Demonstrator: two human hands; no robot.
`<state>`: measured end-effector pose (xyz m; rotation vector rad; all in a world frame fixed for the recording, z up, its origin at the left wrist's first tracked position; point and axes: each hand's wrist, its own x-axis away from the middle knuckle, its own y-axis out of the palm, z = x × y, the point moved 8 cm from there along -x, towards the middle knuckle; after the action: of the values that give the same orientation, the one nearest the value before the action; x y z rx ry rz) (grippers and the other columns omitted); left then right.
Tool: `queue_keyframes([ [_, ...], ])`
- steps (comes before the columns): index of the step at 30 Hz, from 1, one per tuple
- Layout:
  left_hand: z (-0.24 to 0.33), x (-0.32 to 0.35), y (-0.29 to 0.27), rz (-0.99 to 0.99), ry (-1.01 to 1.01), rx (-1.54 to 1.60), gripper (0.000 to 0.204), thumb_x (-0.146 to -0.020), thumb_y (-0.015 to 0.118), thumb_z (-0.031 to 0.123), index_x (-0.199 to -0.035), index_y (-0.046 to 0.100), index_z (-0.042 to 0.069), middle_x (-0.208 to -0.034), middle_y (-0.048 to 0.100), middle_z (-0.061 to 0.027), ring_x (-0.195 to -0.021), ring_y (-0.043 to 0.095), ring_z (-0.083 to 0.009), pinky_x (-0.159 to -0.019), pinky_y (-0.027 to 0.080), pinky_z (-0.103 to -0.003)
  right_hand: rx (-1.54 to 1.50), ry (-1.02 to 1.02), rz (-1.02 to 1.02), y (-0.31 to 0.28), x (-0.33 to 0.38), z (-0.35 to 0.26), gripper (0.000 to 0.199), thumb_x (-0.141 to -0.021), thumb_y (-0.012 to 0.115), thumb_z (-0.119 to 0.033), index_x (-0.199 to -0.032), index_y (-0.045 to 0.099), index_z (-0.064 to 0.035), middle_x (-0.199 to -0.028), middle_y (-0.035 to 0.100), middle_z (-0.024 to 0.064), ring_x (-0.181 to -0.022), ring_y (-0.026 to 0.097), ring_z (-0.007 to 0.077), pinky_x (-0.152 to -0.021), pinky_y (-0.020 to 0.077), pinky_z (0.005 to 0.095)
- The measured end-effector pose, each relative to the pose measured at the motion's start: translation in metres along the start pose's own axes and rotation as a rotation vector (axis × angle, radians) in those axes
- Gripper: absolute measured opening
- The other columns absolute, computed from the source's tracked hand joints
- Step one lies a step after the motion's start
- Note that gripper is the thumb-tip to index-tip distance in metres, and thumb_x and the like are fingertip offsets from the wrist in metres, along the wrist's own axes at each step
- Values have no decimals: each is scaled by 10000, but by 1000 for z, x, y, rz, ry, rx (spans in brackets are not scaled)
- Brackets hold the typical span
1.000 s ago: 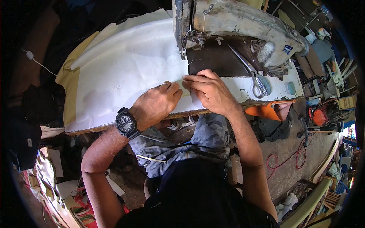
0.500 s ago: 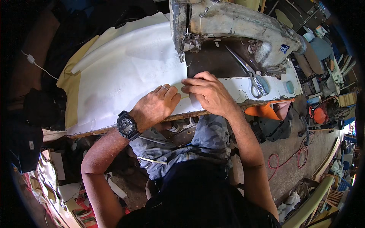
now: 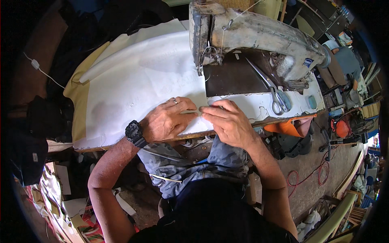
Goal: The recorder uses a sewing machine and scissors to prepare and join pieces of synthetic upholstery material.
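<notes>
A broad white fabric sheet (image 3: 133, 77) covers the left part of the table, its right corner beside the presser foot (image 3: 199, 70) of an old, worn sewing machine (image 3: 263, 30). My left hand (image 3: 170, 119), with a ring and a black watch on the wrist, lies over the sheet's near right part, fingertips closed at its edge. Facing it, my right hand (image 3: 230, 121) has its fingers bent and pressed together on the same edge. The fingertips of both hands almost meet; what lies between them is partly hidden.
Metal scissors (image 3: 277, 101) lie on the peeling white tabletop (image 3: 253, 103), right of my hands. Tan material (image 3: 79, 109) shows along the sheet's left side. Orange material (image 3: 289, 127) hangs under the table's right edge. A red hose (image 3: 323, 170) coils on the floor.
The view has shifted, so the table and machine appear lower and further right. My left hand has flattened out more, its fingers stretching further toward the right hand along the sheet's edge.
</notes>
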<state>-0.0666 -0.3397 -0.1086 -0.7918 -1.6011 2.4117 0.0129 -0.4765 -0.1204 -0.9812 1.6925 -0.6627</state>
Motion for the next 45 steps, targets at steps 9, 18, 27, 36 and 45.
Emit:
queue_keyframes([
  [9,-14,4,10,-26,7,119,367,-897,694,61,-1261,722,28,-1351,680,-103,-1331,579,-313,-1122,497,-427,37,50,-38,2,3,-3,359,-828,701,1,-1184,748,-4,-1301,712,62,-1179,613,271,-1017,529,405],
  [18,-28,-4,9,8,-16,117,405,-864,738,14,-1268,722,29,-1328,693,-92,-1280,618,-293,-1091,523,-410,31,85,-68,2,-6,8,368,-839,679,-3,-1203,736,0,-1328,692,86,-1173,589,289,-1005,530,400],
  [27,-50,-17,10,-1,-33,131,434,-899,699,10,-1330,698,64,-1346,689,-103,-1303,610,-317,-1134,496,-449,58,120,-112,3,-21,26,397,-868,722,-91,-1260,708,-30,-1355,680,94,-1161,577,310,-1000,520,414],
  [36,-65,-16,11,-32,-64,112,439,-898,696,19,-1333,699,74,-1387,664,-103,-1338,573,-328,-1161,473,-457,168,272,219,-81,32,55,372,-936,715,-175,-1272,669,-23,-1201,714,150,-1171,627,312,-1036,483,445],
  [45,-69,-24,9,-22,-68,177,378,-927,694,20,-1301,714,73,-1387,661,-107,-1331,575,-330,-1152,478,-456,580,676,497,-157,153,177,430,-1104,464,-256,-1445,568,-17,-1530,529,187,-1423,457,378,-1202,316,492],
])
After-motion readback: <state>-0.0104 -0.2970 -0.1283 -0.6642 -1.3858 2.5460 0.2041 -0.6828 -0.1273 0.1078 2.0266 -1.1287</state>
